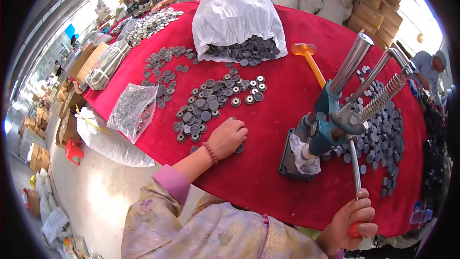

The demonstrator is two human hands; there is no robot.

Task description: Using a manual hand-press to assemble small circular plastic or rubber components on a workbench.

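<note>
Red knob (355, 230) and lever (355, 168) filled the curled right hand (353, 219), near right. The left hand (227, 139) lay half-curled on the cloth (258, 175), its hold unclear. The press (323, 136) stood right; grey discs (213, 105) lay beyond the left hand.

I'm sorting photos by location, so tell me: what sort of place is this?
Probably a small workshop or factory floor. A lever press stands on a red-covered table near piles of grey discs, and bulging sacks and cardboard boxes are stacked beyond.
</note>
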